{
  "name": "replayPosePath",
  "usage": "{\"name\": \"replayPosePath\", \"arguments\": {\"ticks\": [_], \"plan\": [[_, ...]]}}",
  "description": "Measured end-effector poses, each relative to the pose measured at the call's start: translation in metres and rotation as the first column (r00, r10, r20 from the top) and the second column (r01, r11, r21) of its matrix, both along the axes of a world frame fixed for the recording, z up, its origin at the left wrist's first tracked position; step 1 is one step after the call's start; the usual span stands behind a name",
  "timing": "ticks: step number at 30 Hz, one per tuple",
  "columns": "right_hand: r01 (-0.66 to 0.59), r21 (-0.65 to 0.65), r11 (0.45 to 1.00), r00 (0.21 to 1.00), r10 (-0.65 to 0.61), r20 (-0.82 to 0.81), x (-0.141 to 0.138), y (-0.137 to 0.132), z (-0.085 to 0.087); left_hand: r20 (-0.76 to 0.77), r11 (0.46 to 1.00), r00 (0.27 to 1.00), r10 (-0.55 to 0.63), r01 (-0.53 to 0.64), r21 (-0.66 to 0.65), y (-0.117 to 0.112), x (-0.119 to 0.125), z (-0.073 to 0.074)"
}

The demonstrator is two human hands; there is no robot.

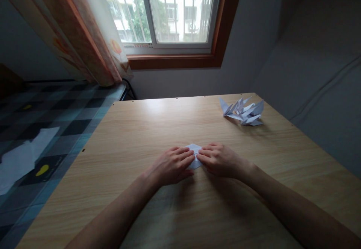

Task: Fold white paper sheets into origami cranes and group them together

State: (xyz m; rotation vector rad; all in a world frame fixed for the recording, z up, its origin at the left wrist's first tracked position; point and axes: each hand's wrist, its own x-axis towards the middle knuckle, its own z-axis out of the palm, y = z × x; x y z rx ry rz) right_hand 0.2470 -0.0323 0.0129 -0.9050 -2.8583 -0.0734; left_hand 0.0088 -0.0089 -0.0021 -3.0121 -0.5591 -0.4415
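Note:
A small folded piece of white paper (194, 154) lies flat on the wooden table (141, 128) near its middle. My left hand (172, 165) rests on the paper's left side with its fingers stretched out and pressed flat. My right hand (218, 159) covers the right side the same way, fingers straight and together. The fingertips of both hands nearly meet over the paper. Most of the paper is hidden under the hands; only its far tip and a bit of the near edge show.
A cluster of folded white paper cranes (244, 112) sits at the table's far right. Left of the table is a bed with a checked cover (56, 117) and white paper sheets (22, 155). A window and curtain (93, 34) stand behind.

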Motion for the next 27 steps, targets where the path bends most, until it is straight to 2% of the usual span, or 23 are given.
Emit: {"name": "replayPosePath", "arguments": {"ticks": [8, 15, 21, 27], "plan": [[0.013, 0.016, 1.0, 1.0, -0.013, -0.006, -0.001, -0.001, -0.003, -0.012, 0.999, 1.0, -0.001, 0.0, -0.049, -0.001, 0.0, 0.004], [0.017, 0.106, 0.994, 1.0, -0.02, 0.024, -0.001, 0.002, -0.006, 0.014, 0.997, 0.999, 0.04, -0.039, -0.07, -0.002, 0.001, 0.003], [0.096, 0.12, 0.988, 0.995, -0.093, -0.036, -0.006, 0.002, -0.013, 0.061, 0.995, 0.997, 0.053, -0.047, -0.091, -0.001, 0.0, 0.001], [0.189, 0.086, 0.978, 0.979, -0.181, -0.099, -0.011, 0.004, -0.013, 0.182, 0.993, 0.979, 0.094, -0.078, -0.094, 0.0, 0.002, -0.002]]}}
